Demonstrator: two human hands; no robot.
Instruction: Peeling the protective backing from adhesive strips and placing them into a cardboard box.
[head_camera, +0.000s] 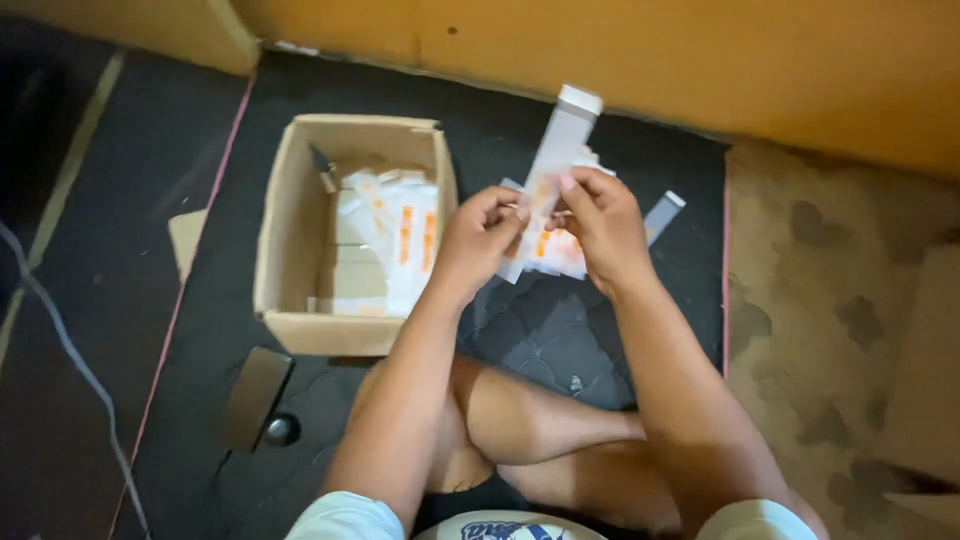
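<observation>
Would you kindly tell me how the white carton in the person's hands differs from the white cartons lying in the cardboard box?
The held carton is raised above the dark mat, gripped by the left hand and right hand; the packed cartons rest inside the cardboard box, untouched. The held carton stands alone, long, with its top end up; the packed cartons lie stacked together. Both are white with orange markings.

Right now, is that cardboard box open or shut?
Open: the box has no lid over it, and white-and-orange packets show inside.
</observation>
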